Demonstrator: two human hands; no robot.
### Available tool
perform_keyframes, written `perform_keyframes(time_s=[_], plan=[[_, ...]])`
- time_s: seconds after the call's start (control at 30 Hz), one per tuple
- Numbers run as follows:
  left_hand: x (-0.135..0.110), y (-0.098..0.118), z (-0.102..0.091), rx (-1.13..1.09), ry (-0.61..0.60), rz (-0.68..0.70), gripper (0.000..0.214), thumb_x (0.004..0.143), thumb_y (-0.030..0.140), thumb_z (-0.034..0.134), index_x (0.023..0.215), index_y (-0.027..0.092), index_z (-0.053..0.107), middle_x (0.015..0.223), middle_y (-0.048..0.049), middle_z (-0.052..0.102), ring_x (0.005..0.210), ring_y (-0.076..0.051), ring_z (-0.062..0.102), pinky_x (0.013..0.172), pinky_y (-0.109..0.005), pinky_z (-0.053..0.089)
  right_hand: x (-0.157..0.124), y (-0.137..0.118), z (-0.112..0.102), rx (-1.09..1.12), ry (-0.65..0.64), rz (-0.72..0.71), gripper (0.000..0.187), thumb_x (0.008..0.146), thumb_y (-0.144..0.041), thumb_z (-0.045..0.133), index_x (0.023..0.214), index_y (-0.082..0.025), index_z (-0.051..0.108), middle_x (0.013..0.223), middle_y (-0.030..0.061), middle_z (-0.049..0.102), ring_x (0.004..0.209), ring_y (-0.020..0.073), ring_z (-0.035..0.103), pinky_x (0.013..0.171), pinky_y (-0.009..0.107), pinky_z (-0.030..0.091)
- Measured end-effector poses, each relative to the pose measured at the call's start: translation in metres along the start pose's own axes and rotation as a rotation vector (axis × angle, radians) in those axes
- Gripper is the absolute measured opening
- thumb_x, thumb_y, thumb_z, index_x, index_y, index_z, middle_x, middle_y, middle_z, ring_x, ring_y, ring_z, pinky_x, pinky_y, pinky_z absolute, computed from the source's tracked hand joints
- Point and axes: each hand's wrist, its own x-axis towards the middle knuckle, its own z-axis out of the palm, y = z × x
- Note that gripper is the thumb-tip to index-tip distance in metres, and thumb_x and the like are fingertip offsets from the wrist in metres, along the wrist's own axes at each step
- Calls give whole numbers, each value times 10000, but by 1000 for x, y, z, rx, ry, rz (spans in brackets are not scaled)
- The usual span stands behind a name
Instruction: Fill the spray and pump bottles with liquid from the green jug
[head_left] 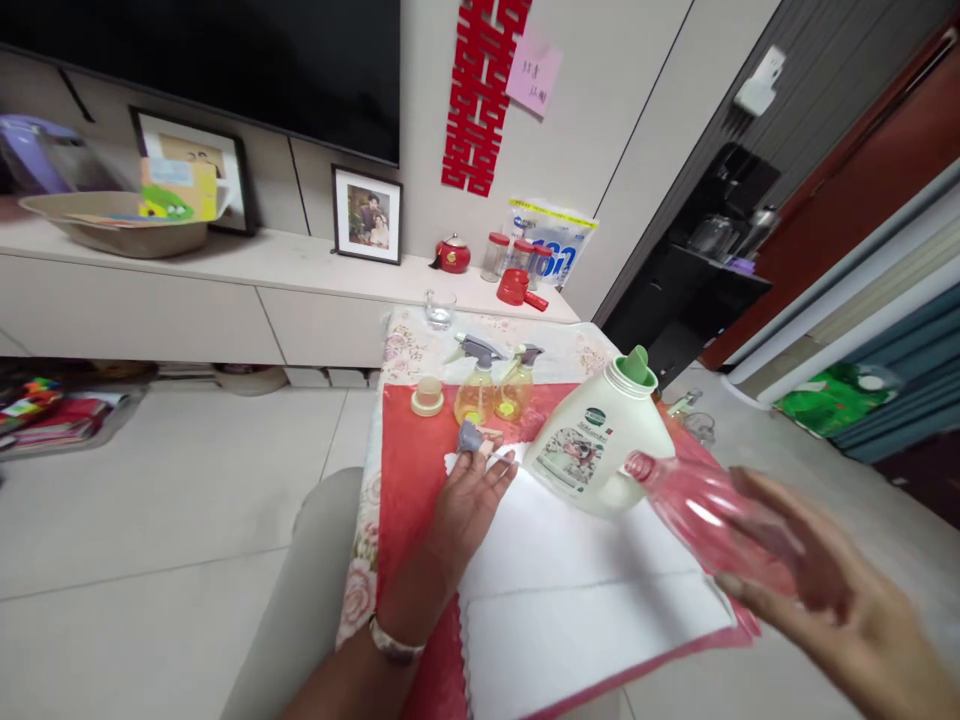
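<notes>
My right hand (825,590) is wrapped round a clear pink bottle (705,515), held on its side with its open neck pointing left toward a white detergent jug (592,450) with a green cap. My left hand (469,500) lies on the table with fingers stretched out, its fingertips at a small grey spray head (471,437) lying on the white cloth (570,590). Two yellow spray bottles (495,390) with grey triggers stand behind it, and a cream cap (427,396) sits to their left.
The small table has a red mat (409,470) over a floral cover. A glass (439,309) stands at its far end. Behind it runs a low cabinet (225,290) with photo frames, jars and a red teapot. Tiled floor lies left.
</notes>
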Motion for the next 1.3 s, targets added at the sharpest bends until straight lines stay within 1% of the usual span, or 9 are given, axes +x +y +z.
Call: perform_keyframes(time_s=[0.17,0.33,0.47,0.67,0.8,0.9,1.0,1.13,1.3], plan=[[-2,10,10,-1,77,41,107,917,139,665,985,221,677,1239,-65,691,1060,-203,679,1034,-430,535,-45,5,53,136,-53,134,797,798,-697,710,1407,-209,551,1281,124,493,1240,275,496,967,360,559],[-7,12,14,26,42,47,146,920,129,655,1032,222,663,1270,-63,680,1062,-201,688,1022,-412,547,-75,16,84,262,-105,99,665,909,-551,687,1482,-307,453,1429,62,420,1328,225,451,1021,336,544],[-12,6,14,47,-2,45,183,889,171,709,1057,220,653,1254,-50,675,1019,-189,684,997,-401,552,-78,13,93,306,-122,115,680,916,-524,693,1501,-289,438,1457,72,387,1364,228,416,1057,352,530],[-31,-13,23,176,-110,-23,351,776,282,849,1072,201,680,1157,-62,697,939,-180,672,950,-377,524,-73,-6,112,451,-120,170,725,890,-529,726,1504,-262,449,1454,97,380,1368,249,406,1090,403,507],[-40,-21,31,201,-180,-52,366,762,301,866,1065,188,694,1070,-55,712,1015,-200,664,1042,-402,450,-70,-18,123,500,-108,135,719,906,-506,721,1523,-297,415,1466,82,359,1381,242,388,1069,385,520],[-40,-20,34,188,-205,-55,350,759,303,867,1044,187,701,1059,-51,713,1097,-225,653,1098,-419,409,-68,-24,127,463,-97,106,695,918,-511,704,1520,-312,419,1467,75,350,1380,240,384,1051,369,527],[-39,-19,33,178,-206,-52,331,754,302,869,1020,184,711,1036,-51,713,1090,-224,651,1106,-419,402,-69,-27,131,441,-96,119,695,912,-521,707,1515,-309,434,1448,78,365,1369,243,394,1055,369,519],[-38,-20,29,217,-227,-37,307,777,343,850,1000,168,731,976,-53,705,1011,-215,651,1065,-397,421,-75,-27,139,533,-91,155,727,894,-503,731,1523,-295,433,1441,90,374,1346,247,425,1049,359,520],[-36,-23,22,232,-240,-43,316,783,348,849,1017,170,733,1013,-66,704,1079,-239,641,1087,-405,397,-84,-21,153,675,-99,251,768,884,-489,746,1547,-308,403,1469,85,368,1338,241,445,1032,321,524]])
